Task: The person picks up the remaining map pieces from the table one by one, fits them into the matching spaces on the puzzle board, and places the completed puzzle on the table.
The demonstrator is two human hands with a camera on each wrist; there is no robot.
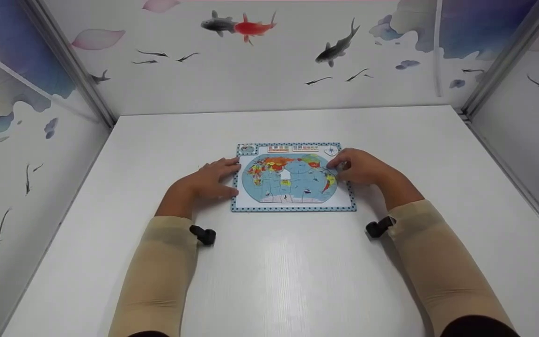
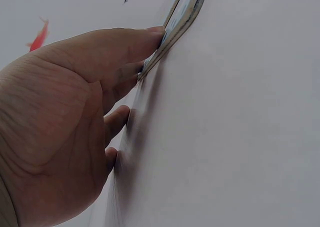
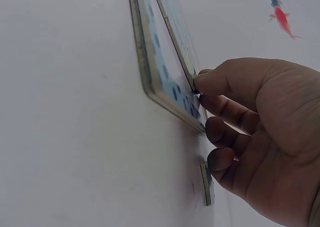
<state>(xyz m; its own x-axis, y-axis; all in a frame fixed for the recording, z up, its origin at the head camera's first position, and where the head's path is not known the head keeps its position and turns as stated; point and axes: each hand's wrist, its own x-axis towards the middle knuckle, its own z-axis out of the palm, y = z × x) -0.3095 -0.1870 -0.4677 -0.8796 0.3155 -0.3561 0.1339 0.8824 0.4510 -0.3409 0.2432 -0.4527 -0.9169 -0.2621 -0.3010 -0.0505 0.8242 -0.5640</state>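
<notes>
A world-map jigsaw puzzle (image 1: 281, 189) lies in its board (image 1: 251, 208), which has a blue dotted border. Near the map's middle a white gap (image 1: 285, 175) shows among the fitted pieces. My left hand (image 1: 211, 180) rests along the board's left edge, fingers loosely extended, thumb touching the lower part of that side. Over the right side is my right hand (image 1: 362, 167), fingers curled, thumb and forefinger pinching at a puzzle piece on the map's right rim. In the right wrist view, a small flat loose piece (image 3: 207, 184) sits below the little finger; the hand hides it in the head view.
The board lies on a white table (image 1: 279, 271). White panels (image 1: 269, 70) painted with fish and petals stand behind and on both sides. Small black wrist cameras (image 1: 205, 235) are fixed at the beige sleeves (image 1: 157, 276).
</notes>
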